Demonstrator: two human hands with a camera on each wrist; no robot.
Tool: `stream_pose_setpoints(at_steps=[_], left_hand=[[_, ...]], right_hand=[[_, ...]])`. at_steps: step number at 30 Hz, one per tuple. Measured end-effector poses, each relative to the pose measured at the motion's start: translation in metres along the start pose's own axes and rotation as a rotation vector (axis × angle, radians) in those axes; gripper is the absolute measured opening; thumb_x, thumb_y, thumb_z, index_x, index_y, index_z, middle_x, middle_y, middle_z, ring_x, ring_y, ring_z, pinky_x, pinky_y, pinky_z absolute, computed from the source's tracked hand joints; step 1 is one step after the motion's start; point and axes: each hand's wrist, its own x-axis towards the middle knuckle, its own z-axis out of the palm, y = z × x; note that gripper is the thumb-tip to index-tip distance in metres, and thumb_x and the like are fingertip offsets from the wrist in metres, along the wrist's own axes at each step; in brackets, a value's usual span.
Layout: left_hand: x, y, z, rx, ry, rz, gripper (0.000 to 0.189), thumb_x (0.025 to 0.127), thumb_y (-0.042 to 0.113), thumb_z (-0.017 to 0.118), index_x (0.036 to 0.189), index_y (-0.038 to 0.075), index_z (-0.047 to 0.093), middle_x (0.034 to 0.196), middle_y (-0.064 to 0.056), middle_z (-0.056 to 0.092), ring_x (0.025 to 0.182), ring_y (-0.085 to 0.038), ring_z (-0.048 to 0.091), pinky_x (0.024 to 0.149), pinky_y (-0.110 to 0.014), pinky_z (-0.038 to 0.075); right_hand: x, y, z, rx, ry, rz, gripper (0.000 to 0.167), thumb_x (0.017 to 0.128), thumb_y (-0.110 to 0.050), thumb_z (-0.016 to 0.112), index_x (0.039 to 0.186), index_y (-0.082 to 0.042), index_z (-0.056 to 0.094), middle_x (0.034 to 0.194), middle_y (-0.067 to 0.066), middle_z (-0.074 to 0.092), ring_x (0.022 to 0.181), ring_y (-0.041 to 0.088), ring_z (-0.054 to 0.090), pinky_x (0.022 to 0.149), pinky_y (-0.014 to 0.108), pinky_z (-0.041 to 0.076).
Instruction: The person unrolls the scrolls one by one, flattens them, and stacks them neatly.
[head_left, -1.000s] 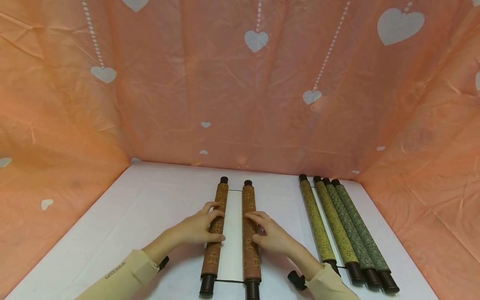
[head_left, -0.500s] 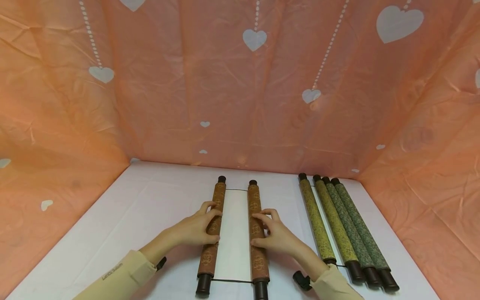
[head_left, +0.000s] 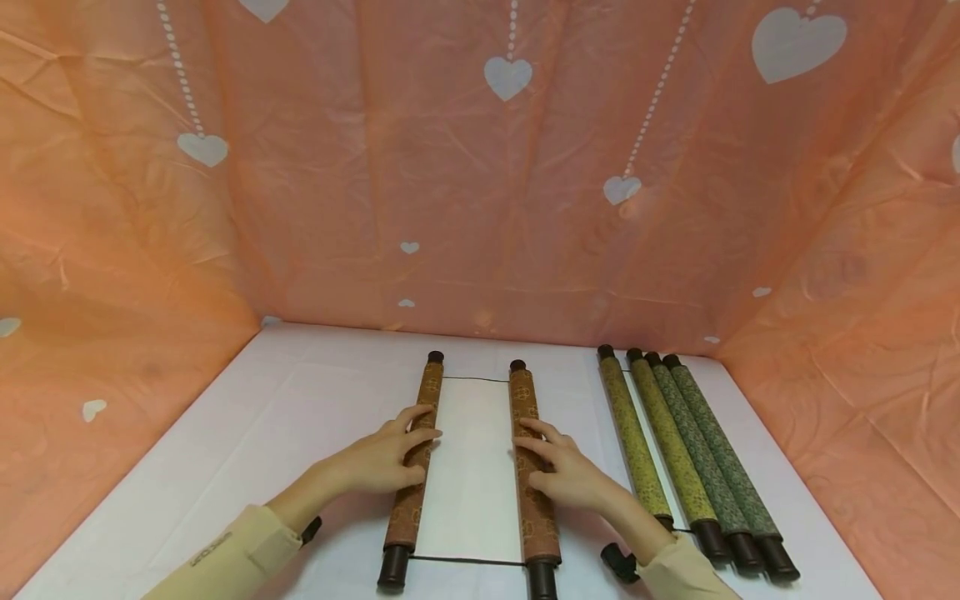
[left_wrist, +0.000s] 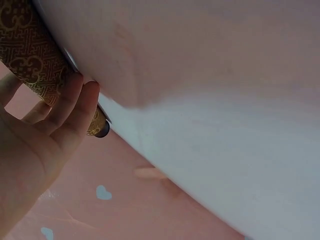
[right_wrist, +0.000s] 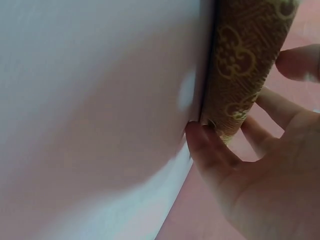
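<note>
Two beige sleeves, the left sleeve marked with small lettering (too blurred to read) and the right sleeve turned back at the cuff, reach in from the near edge over a white table. One black fitting sits by the right wrist, and a smaller black piece shows beside the left cuff. Between the forearms, a brown scroll lies partly unrolled at mid-table, its dark end knobs pointing toward the person and its white sheet spread between the left roller and the right roller. Thin dark lines cross the sheet's near and far ends. The left hand holds the left roller, fingers curled over it from the outer side, fingertips at the inner edge by the paper. The right hand grips the right roller likewise, fingers bent over its gold-patterned covering, thumb nearer the person. To the right lies a yellow scroll, a narrow white strip showing between its two rolls; just beside it, two green rollers rest side by side. Past the table's far edge rises an orange-pink backdrop printed with white hearts, some hanging from dotted lines.
</note>
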Motion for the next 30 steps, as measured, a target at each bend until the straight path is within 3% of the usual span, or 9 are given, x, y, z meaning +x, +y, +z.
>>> stream_pose_setpoints(at_steps=[4,9,15,21,26,30], left_hand=[[-0.003,-0.002,-0.002,0.004,0.014,-0.008,0.062,0.089,0.027,0.063,0.149,0.010,0.057,0.169,-0.014,0.024,0.140,-0.043,0.043,0.080,-0.047,0.050],[-0.005,-0.004,-0.002,0.018,0.041,-0.012,0.061,0.094,0.035,0.071,0.147,0.009,0.057,0.167,-0.018,0.025,0.139,-0.048,0.044,0.081,-0.054,0.054],[-0.008,-0.007,0.000,0.020,0.081,-0.066,0.068,0.087,0.045,0.082,0.141,0.011,0.057,0.165,-0.020,0.027,0.131,-0.047,0.052,0.076,-0.053,0.055],[-0.013,-0.009,-0.002,0.001,0.105,-0.103,0.073,0.081,0.042,0.087,0.138,0.011,0.054,0.161,-0.021,0.031,0.110,-0.039,0.062,0.070,-0.048,0.054],[-0.016,-0.012,-0.004,0.002,0.103,-0.088,0.074,0.083,0.034,0.085,0.144,0.008,0.052,0.160,-0.023,0.030,0.113,-0.040,0.062,0.075,-0.051,0.055],[-0.019,-0.014,-0.007,-0.002,0.091,-0.056,0.071,0.086,0.027,0.080,0.147,0.003,0.052,0.162,-0.025,0.027,0.123,-0.044,0.057,0.075,-0.048,0.055]], right_hand=[[-0.003,0.003,-0.003,-0.035,0.009,-0.006,0.055,0.089,-0.009,0.060,0.144,-0.006,0.062,0.166,0.011,0.034,0.141,0.044,0.037,0.102,0.059,0.039],[-0.005,0.007,-0.005,-0.038,0.022,-0.016,0.053,0.092,-0.022,0.070,0.143,-0.009,0.063,0.164,0.013,0.035,0.143,0.048,0.036,0.105,0.066,0.038],[-0.006,0.008,-0.004,-0.042,0.098,0.053,0.073,0.084,-0.037,0.085,0.146,-0.009,0.059,0.160,0.014,0.038,0.144,0.047,0.038,0.109,0.066,0.038],[-0.010,0.010,-0.006,-0.015,0.145,0.139,0.080,0.082,-0.030,0.088,0.152,-0.010,0.053,0.156,0.018,0.037,0.133,0.040,0.051,0.102,0.056,0.047],[-0.015,0.014,-0.010,0.038,0.151,0.171,0.078,0.085,-0.023,0.085,0.153,-0.008,0.050,0.156,0.018,0.035,0.127,0.035,0.054,0.095,0.050,0.049],[-0.018,0.017,-0.013,0.028,0.151,0.133,0.073,0.088,-0.016,0.079,0.153,-0.005,0.049,0.160,0.020,0.032,0.128,0.037,0.053,0.095,0.050,0.048]])
